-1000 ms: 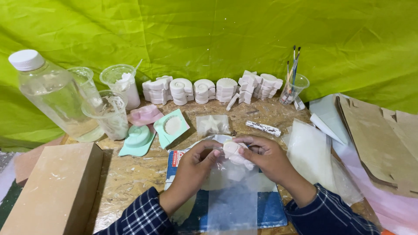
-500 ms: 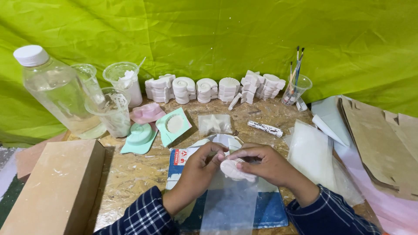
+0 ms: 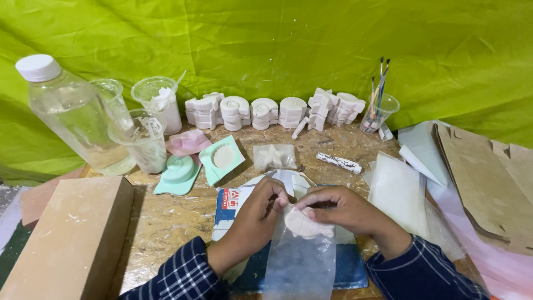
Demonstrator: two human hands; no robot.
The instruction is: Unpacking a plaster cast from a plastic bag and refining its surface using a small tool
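My left hand (image 3: pixel 256 216) and my right hand (image 3: pixel 340 208) meet over a blue board (image 3: pixel 344 269) at the table's front. Together they hold a white plaster shell cast (image 3: pixel 302 223) at the mouth of a clear plastic bag (image 3: pixel 300 264) that hangs down toward me. The left fingers pinch the bag's top edge beside the cast. The right fingers curl over the cast from above. Both sleeves are dark blue plaid.
A row of white plaster casts (image 3: pixel 266 111) lines the back under green cloth. At left stand a water bottle (image 3: pixel 75 114), plastic cups (image 3: pixel 141 136), teal moulds (image 3: pixel 222 158) and a pink mould (image 3: pixel 187 142). A cardboard box (image 3: pixel 66 239) sits front left. Flat cardboard (image 3: pixel 488 178), clear bags (image 3: pixel 397 191) and a brush cup (image 3: pixel 378 111) are right.
The hands and the cast have shifted slightly lower toward me, and the cast now sits at the bag's mouth. The view has also tilted a little.
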